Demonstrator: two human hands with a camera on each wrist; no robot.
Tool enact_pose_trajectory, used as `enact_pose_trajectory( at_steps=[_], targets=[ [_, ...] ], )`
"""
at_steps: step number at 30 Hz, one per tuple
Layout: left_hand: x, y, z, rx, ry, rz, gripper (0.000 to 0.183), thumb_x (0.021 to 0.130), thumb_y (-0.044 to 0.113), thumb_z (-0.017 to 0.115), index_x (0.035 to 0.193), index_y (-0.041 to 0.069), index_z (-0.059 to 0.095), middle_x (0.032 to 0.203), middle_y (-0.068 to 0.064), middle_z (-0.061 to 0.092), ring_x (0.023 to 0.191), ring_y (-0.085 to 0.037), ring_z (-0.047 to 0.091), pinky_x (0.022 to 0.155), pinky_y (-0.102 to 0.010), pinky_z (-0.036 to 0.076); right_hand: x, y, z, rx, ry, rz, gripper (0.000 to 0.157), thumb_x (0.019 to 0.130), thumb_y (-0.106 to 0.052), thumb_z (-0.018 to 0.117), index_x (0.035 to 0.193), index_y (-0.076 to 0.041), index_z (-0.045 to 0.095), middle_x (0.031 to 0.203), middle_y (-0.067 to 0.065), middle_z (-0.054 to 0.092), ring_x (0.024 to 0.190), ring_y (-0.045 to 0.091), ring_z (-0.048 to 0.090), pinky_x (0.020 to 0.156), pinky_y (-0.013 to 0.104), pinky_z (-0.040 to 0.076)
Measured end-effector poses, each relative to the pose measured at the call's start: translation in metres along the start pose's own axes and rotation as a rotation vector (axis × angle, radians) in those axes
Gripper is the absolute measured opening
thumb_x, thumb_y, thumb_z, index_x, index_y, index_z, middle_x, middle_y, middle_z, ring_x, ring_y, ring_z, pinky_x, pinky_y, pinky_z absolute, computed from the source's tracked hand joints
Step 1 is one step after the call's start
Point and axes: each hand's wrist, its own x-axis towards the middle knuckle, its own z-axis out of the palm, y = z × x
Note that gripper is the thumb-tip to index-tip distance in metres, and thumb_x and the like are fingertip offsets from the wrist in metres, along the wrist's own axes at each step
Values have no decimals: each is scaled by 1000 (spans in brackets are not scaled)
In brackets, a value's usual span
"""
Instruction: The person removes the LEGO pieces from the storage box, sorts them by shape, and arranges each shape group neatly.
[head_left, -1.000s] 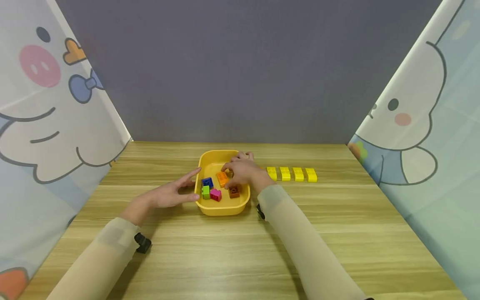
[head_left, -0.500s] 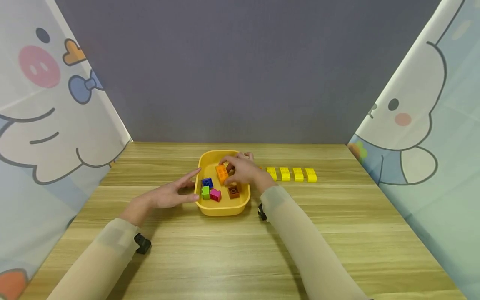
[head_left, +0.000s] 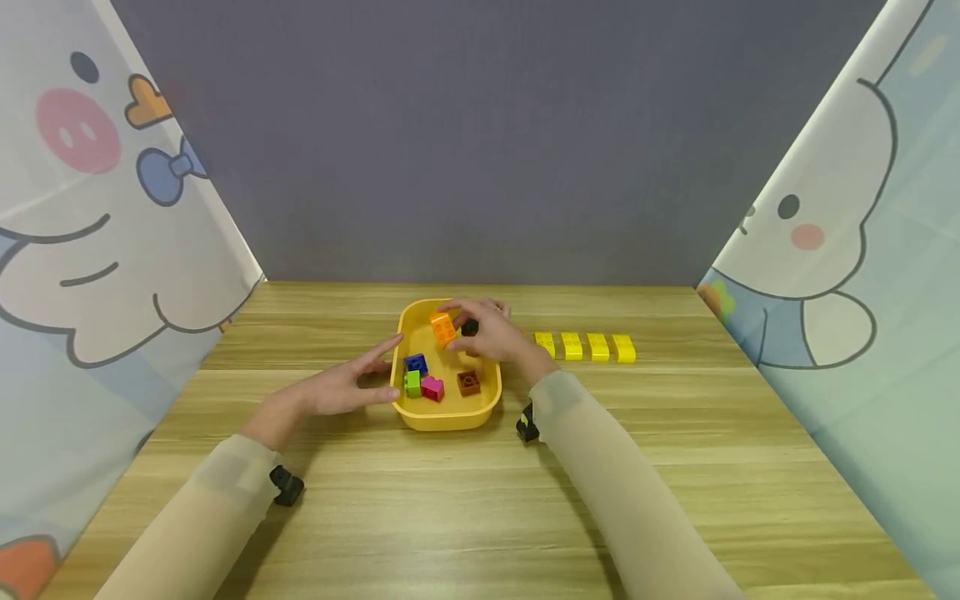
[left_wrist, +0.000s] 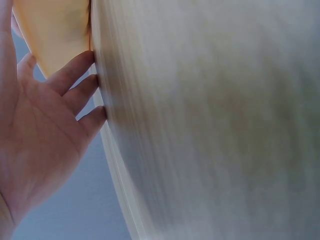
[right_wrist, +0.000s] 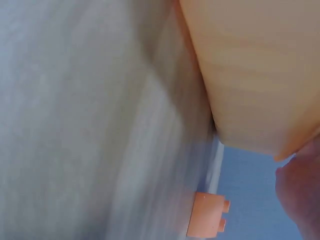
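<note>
Between thumb and fingers, my right hand (head_left: pixel 491 332) pinches an orange toy brick (head_left: pixel 443 330), tilted over the yellow plastic bin (head_left: pixel 448 422) in the head view. My left hand (head_left: pixel 341 387) touches the bin's left rim, fingers spread and fairly straight; its palm shows in the left wrist view, beside the bin's wall (left_wrist: pixel 55 30). Inside the bin are a blue brick (head_left: pixel 416 364), a lime green brick (head_left: pixel 412 383), a pink brick (head_left: pixel 432 388) and a brown brick (head_left: pixel 468 382). A black piece (head_left: pixel 470 327) shows just behind the right fingers.
Several yellow bricks (head_left: pixel 572 347) stand in a row on the wooden table (head_left: pixel 420 517), right of the bin. Another orange brick (right_wrist: pixel 206 215) shows beside the bin in the right wrist view. A grey panel (head_left: pixel 480 150) rises behind the table, with printed cloths at both sides.
My right hand has taken hold of the orange brick and raised it from the bin's floor, toward the back. The black piece has come into view. My left hand stays at the rim.
</note>
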Motion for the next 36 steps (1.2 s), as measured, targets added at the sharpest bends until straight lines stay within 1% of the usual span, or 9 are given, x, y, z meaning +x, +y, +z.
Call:
enact_pose_trajectory(
  at_steps=[6, 8, 11, 13, 17, 19, 22, 29, 36],
  targets=[
    [0, 0, -2, -7, 1, 9, 99, 104, 61, 69, 176, 47, 4, 174, -26, 39, 163, -54, 33, 127, -82, 21, -7, 1, -16, 106, 67, 10, 61, 97, -25, 88, 152, -28, 61, 124, 4, 77, 135, 31, 56, 129, 62, 14],
    [0, -1, -2, -5, 4, 12, 99, 104, 61, 69, 176, 47, 4, 174, -26, 39, 163, -54, 32, 127, -82, 21, -12, 5, -25, 171, 90, 12, 61, 97, -22, 88, 151, -28, 61, 127, 6, 75, 134, 32, 59, 131, 65, 21],
    [0, -1, -2, -3, 7, 16, 99, 104, 60, 69, 176, 46, 4, 174, -27, 39, 163, -54, 32, 126, -83, 22, -22, 12, -38, 266, 119, 23, 60, 98, -18, 86, 151, -29, 59, 130, 9, 70, 133, 35, 61, 120, 64, 41],
    [0, 0, -2, -4, 8, 17, 99, 104, 60, 69, 176, 46, 4, 174, -26, 39, 163, -54, 32, 126, -83, 21, -31, 16, -47, 336, 132, 28, 61, 98, -13, 84, 152, -26, 58, 131, 11, 67, 128, 36, 64, 109, 57, 53],
    [-1, 1, -2, -6, 11, 15, 99, 104, 60, 69, 176, 45, 4, 174, -25, 40, 163, -54, 32, 127, -83, 20, -49, 26, -65, 436, 144, 34, 59, 100, -3, 79, 152, -17, 56, 132, 15, 61, 114, 30, 67, 95, 35, 59],
    [-1, 2, -2, -4, 13, 13, 99, 104, 61, 69, 177, 45, 4, 174, -25, 40, 163, -54, 32, 127, -83, 20, -59, 31, -74, 472, 143, 42, 59, 101, 2, 77, 153, -13, 54, 135, 17, 58, 110, 27, 67, 91, 28, 61],
    [-1, 3, -2, -1, 16, 10, 99, 104, 61, 69, 176, 45, 5, 174, -25, 40, 163, -54, 33, 127, -83, 20, -73, 39, -86, 486, 140, 50, 59, 102, 5, 74, 154, -10, 51, 140, 19, 55, 110, 22, 67, 92, 22, 61],
    [-2, 2, -2, 5, 17, 11, 98, 104, 61, 69, 176, 46, 4, 174, -26, 39, 163, -54, 32, 126, -83, 20, -102, 57, -107, 454, 169, 62, 63, 101, 7, 73, 157, -8, 51, 139, 19, 53, 107, 19, 68, 90, 21, 63],
    [-1, 2, -1, -1, 12, 13, 98, 104, 60, 69, 176, 46, 4, 174, -26, 40, 163, -54, 32, 127, -83, 20, -134, 75, -130, 418, 175, 165, 62, 102, 4, 73, 159, -6, 49, 145, 22, 48, 110, 14, 68, 90, 22, 64]
  ],
)
